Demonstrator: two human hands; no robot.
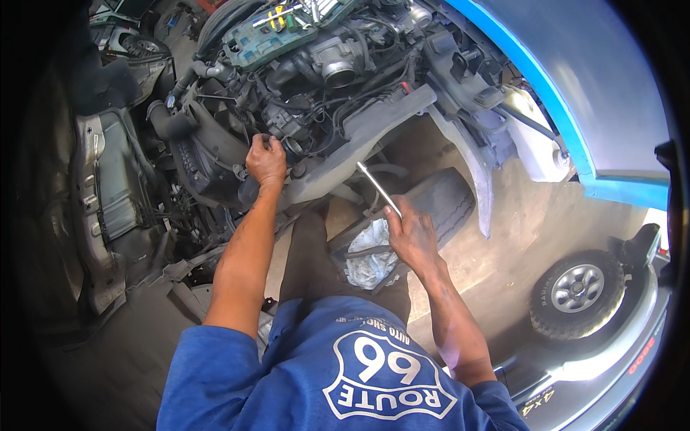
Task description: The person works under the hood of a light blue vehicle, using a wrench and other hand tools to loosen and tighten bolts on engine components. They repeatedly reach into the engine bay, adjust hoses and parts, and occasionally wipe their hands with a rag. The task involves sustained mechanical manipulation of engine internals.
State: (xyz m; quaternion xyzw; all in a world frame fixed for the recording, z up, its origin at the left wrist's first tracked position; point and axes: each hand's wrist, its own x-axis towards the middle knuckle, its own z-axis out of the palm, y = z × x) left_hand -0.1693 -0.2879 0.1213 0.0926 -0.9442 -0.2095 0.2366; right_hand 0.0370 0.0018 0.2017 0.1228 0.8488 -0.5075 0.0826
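My left hand (267,159) reaches into the exposed engine bay (323,79) and rests with curled fingers on a dark part near a round opening; what it grips is hidden. My right hand (411,235) holds a slim silver metal tool (378,188) that points up and to the left, away from the engine. Under that hand lies a crumpled pale blue rag (368,258) on a dark tyre (445,205). I wear a blue shirt and dark trousers.
A blue vehicle body panel (575,86) curves across the upper right. A grey crossmember (374,136) runs diagonally below the engine. A second vehicle with a knobbly wheel (577,291) stands at the lower right. Bare metal bodywork (108,194) fills the left.
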